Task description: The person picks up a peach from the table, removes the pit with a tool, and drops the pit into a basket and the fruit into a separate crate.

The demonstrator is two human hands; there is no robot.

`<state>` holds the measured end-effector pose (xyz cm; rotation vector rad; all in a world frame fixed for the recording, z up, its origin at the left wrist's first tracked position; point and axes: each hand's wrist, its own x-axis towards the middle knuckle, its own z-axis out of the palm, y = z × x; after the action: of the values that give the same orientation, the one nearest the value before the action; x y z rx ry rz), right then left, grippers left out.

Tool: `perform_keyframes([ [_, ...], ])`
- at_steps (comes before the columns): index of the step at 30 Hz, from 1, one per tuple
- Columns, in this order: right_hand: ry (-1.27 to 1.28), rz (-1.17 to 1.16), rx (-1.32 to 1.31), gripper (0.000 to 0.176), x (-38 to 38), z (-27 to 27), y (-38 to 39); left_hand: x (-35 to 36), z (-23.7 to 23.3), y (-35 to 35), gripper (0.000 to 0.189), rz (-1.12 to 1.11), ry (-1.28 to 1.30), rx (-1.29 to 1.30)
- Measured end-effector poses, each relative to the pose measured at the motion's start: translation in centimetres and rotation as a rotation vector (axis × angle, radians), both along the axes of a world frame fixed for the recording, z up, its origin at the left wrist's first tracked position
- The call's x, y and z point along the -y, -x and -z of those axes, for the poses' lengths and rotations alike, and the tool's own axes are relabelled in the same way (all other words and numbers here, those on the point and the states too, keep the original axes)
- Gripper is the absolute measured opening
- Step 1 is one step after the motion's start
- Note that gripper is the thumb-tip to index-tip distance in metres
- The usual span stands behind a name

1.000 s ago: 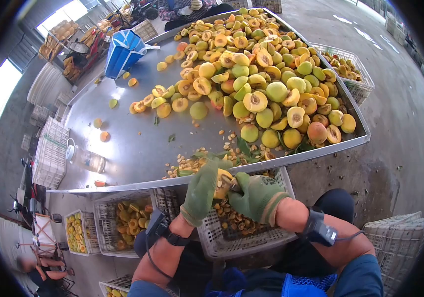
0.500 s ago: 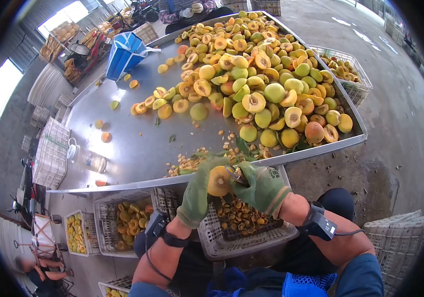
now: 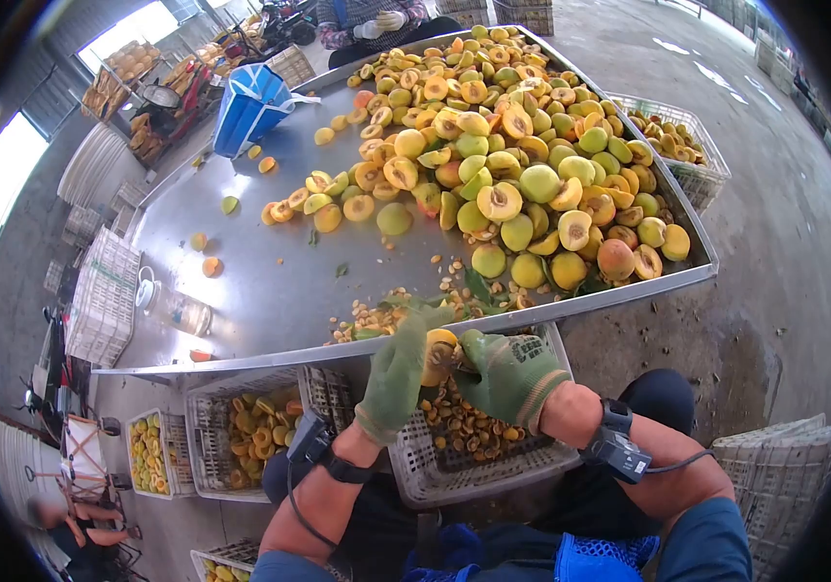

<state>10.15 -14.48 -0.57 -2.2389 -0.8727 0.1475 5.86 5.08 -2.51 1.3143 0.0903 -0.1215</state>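
over the basket (image 3: 454, 480) of pits at our lap, our left hand (image 3: 394, 373) clasps the peach (image 3: 438, 354). our right hand (image 3: 510, 373) is curled tight against it, perhaps round a small tool. we judge this the pitting step; next calls for a firm scoop, with the stone falling into the basket. the peach's long axis stands roughly upright, cut face toward the right hand, just short of the table (image 3: 270, 281).

Left hand (image 3: 396, 373): gloved, held up in front of the body, fingers curled shut.
Right hand (image 3: 510, 376): gloved, close beside the left hand, fingers curled shut, knuckles up.
Left arm (image 3: 323, 504): bare, bent, pointing up and forward.
Right arm (image 3: 570, 415): bare, bent at the elbow, coming in from the right.
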Motion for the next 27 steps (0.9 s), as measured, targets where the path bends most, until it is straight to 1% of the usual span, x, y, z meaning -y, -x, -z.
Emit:
perform_keyframes([
  [4, 0.089, 0.032, 0.008, 0.03, -0.3, 0.3, 0.4, 0.4, 1.2, 0.2, 0.047, -0.012, -0.164, 0.14],
  [7, 0.157, 0.036, -0.018, 0.03, -0.5, 1.3, 0.5, 0.6, 0.8, -0.2, 0.048, 0.029, -0.256, 0.086],
  [10, 0.164, 0.014, 0.014, 0.02, -0.4, 1.1, 0.7, 1.1, -0.6, 0.2, 0.042, 0.049, -0.296, 0.01],
  [13, 0.166, -0.02, 0.027, 0.019, -0.3, 1.6, 0.8, 1.0, -0.3, 0.1, 0.037, 0.061, -0.679, 0.295],
  [16, 0.143, 0.009, -0.06, 0.028, -0.5, 1.9, 1.0, 2.0, -1.6, 0.4, 0.034, -0.031, -0.484, 0.031],
  [19, 0.104, -0.003, -0.041, 0.027, -0.6, 2.7, 1.0, 2.3, -2.1, 0.5, 0.033, -0.058, -0.548, 0.106],
  [22, 0.101, -0.004, 0.007, 0.019, -0.3, 2.1, 1.2, 2.3, -1.9, 0.4, 0.031, -0.052, -0.493, 0.025],
  [25, 0.136, 0.005, -0.068, 0.026, -0.4, 2.4, 1.1, 2.4, -2.0, 0.5, 0.031, -0.028, -0.597, 0.091],
  [27, 0.116, 0.014, -0.09, 0.026, -0.5, 2.6, 1.2, 2.6, -1.9, 0.5, 0.031, -0.059, -0.607, 0.125],
])
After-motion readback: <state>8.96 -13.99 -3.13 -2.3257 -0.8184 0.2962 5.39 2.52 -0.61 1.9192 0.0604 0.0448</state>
